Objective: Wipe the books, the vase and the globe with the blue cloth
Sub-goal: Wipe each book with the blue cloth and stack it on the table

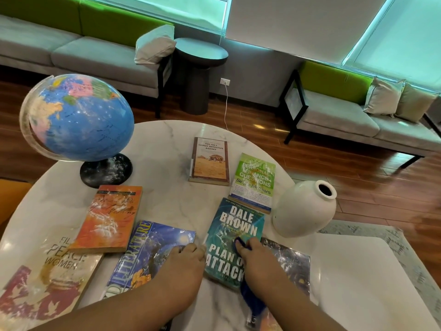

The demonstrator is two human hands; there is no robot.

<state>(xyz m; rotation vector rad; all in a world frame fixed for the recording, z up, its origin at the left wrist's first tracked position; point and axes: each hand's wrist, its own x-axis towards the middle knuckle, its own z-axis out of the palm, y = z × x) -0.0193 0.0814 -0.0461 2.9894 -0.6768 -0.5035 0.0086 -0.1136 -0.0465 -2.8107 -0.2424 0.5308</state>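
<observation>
Books lie scattered flat on a round white marble table [167, 144] in the head camera's view, most of them streaked with whitish dust. The right hand [257, 259] bunches the blue cloth [253, 299] in curled fingers and presses it onto the teal "Plan of Attack" book [229, 225]. A dark blue fold peeks out by the fingertips and the rest of the cloth trails back under the wrist. The left hand [183, 261] lies flat, fingers relaxed and holding nothing, on the right edge of the blue "Literature" book [148, 249], just beside the teal one.

A dark-covered book [293, 261] sits partly under the teal one on its right. An orange book [109, 218] overlaps a pale "Peace Women" book [47, 283] at the left. Farther back lie a tan "Ladies Detective Agency" book [210, 161] and a green finance book [255, 182], close together.

The globe [78, 115] stands on a dusty black base at the table's far left. The white vase [305, 209] rests at the right edge, near the green book, its dark mouth turned up and to the right.

Grey sofas [90, 53] with green backs and a dark round side table [200, 53] line the wall behind.
</observation>
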